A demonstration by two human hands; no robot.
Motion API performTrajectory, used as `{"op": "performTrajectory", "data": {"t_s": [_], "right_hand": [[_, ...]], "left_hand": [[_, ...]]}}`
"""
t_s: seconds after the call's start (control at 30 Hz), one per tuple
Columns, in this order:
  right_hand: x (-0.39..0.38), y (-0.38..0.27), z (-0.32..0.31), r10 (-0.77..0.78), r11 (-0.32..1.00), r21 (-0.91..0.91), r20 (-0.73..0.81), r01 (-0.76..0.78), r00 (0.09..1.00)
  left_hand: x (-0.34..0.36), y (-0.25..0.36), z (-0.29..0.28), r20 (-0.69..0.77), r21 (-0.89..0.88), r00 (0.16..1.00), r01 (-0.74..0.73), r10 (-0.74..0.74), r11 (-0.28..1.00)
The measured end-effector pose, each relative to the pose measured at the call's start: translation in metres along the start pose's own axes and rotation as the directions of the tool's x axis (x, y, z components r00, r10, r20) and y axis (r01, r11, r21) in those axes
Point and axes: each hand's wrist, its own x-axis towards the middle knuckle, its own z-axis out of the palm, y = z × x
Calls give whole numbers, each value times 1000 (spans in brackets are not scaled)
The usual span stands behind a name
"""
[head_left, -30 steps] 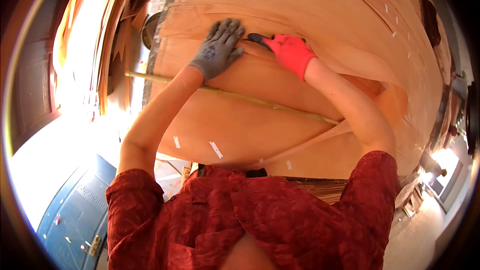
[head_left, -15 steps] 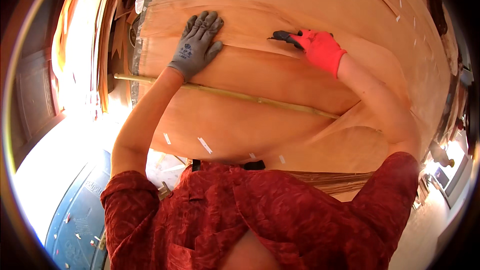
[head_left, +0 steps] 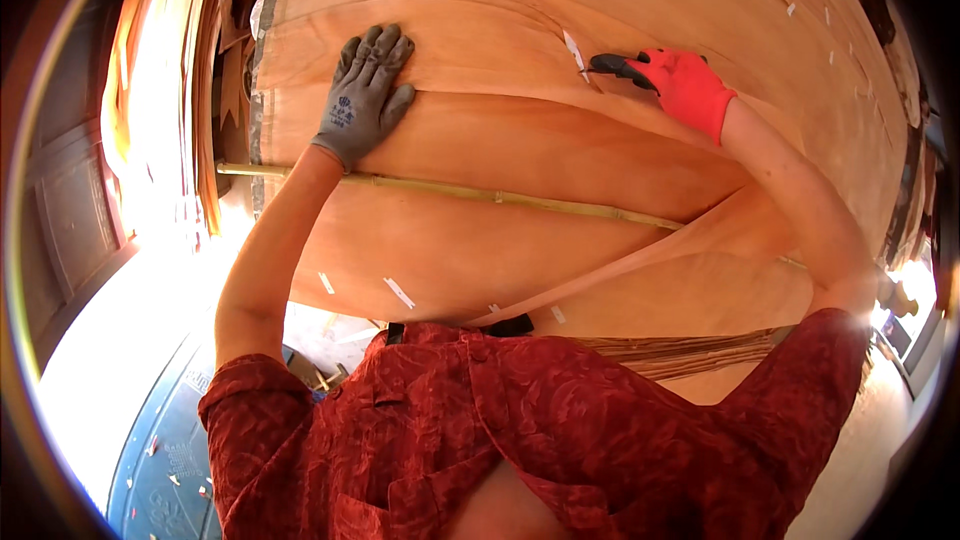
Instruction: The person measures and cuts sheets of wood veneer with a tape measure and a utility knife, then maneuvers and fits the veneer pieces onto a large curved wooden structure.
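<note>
A wide stack of thin orange-brown wood veneer sheets (head_left: 480, 140) spreads before me, with a long split running across the upper sheet. My left hand (head_left: 362, 95), in a grey glove, lies flat on the veneer left of the split, fingers apart. In a red glove, my right hand (head_left: 685, 90) is closed round a black utility knife (head_left: 618, 68), whose tip points left. That tip is beside a white tape strip (head_left: 575, 52) on the veneer; whether it touches the strip I cannot tell. A thin bamboo stick (head_left: 500, 197) lies across the sheet nearer to me.
More tape strips (head_left: 398, 292) dot the veneer near my body and at the far right. Loose veneer sheets (head_left: 165, 70) hang at the left. A blue round surface with scraps (head_left: 165, 460) stands at lower left. Stacked sheet edges (head_left: 680, 355) show by my waist.
My right hand has moved right with the utility knife, and a white tape strip now shows at its tip. The left hand still lies flat; the whole view has shifted slightly.
</note>
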Motion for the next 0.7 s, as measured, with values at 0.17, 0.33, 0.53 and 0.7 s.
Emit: {"op": "performTrajectory", "data": {"t_s": [0.17,0.33,0.53,0.7], "right_hand": [[-5,11,14,-39,997,-63,-22,38,999],[-11,10,7,175,982,68,32,-177,984],[-39,-11,-35,94,994,73,-140,-85,986],[-24,-73,-65,97,993,112,-478,-49,873]], "left_hand": [[-2,-1,1,-20,-12,1000,1,-1,1000],[-3,-1,-2,-51,-32,999,-5,3,999],[-7,-3,2,-52,-25,998,18,-19,1000],[-11,-4,-4,-70,-61,997,23,-27,998]]}}
